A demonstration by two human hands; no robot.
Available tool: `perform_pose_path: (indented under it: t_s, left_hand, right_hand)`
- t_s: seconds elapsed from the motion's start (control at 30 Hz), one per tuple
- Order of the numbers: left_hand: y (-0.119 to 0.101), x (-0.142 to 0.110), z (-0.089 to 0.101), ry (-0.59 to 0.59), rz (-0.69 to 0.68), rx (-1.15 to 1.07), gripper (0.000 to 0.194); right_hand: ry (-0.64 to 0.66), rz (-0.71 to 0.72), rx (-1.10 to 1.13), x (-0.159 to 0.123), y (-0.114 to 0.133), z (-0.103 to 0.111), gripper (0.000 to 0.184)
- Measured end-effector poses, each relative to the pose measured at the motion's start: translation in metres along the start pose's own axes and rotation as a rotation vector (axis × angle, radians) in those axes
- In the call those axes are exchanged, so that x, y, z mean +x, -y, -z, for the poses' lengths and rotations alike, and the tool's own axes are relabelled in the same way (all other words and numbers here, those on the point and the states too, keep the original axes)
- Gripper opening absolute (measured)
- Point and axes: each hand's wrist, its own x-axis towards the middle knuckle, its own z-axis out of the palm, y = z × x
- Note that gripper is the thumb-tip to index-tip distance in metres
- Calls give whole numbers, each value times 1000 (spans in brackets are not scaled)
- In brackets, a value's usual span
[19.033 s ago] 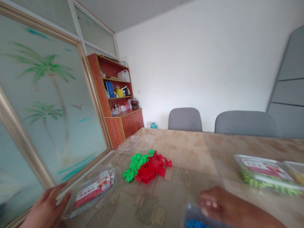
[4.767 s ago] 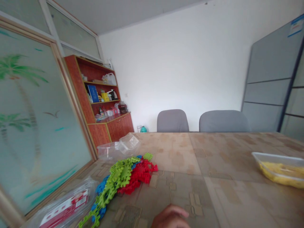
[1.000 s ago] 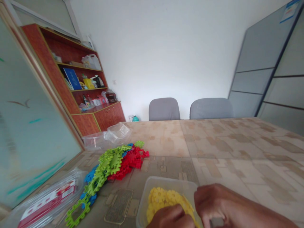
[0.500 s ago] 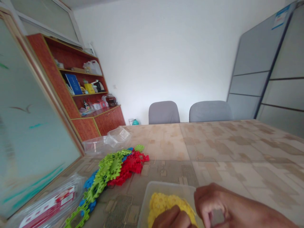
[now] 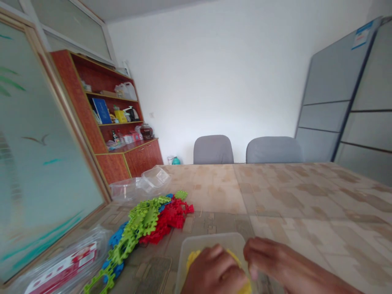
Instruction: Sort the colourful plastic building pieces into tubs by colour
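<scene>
A clear plastic tub (image 5: pixel 211 239) stands at the bottom centre of the head view, holding yellow flower-shaped plastic pieces (image 5: pixel 192 257). My left hand (image 5: pixel 214 271) is inside it, its fingers curled on the yellow pieces; the fingertips are hidden and slightly blurred. At the tub's right side, my right hand (image 5: pixel 271 259) is closed on the rim. To the left of the tub lies a heap of toothed plastic pieces: lime green ones (image 5: pixel 147 216), red ones (image 5: pixel 171 218) and blue ones (image 5: pixel 118 237) partly under the green.
Stacked clear lids with a red and white label (image 5: pixel 64 269) lie at the left table edge. Clear plastic containers (image 5: pixel 153 179) sit behind the heap. Two grey chairs (image 5: pixel 213 150) stand beyond the patterned table (image 5: pixel 306 196). A wooden cabinet (image 5: pixel 141 161) is at the far left.
My left hand has risen and now covers more of the yellow pieces. The tub and my right hand on its rim have shifted slightly left. The view has tilted slightly up.
</scene>
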Motion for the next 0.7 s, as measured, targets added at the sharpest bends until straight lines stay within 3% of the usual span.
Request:
perform_pose_path:
  t_s: [0.1, 0.17, 0.3, 0.4, 0.47, 0.6, 0.7]
  left_hand:
    - [18, 6, 23, 52, 204, 30, 38]
    - [31, 5, 29, 107, 371, 30, 50]
    - [46, 0, 19, 180, 538, -146, 38]
    - [43, 0, 8, 137, 550, -231, 25]
    - [38, -1, 3, 120, 539, -260, 25]
    - [28, -1, -2, 175, 468, -283, 29]
    - [23, 0, -2, 223, 434, -273, 32]
  right_hand:
    - [82, -79, 103, -2, -15, 0, 36]
    - [126, -118, 170, 2, -21, -2, 27]
    - [-79, -316, 219, 16, -35, -19, 15]
    - [-127, -430, 327, 22, -51, -38, 36]
    - [-118, -463, 387, 22, -61, -45, 48]
    - [-188, -482, 345, 20, -68, -47, 55]
    - [-159, -509, 341, 18, -67, -44, 56]
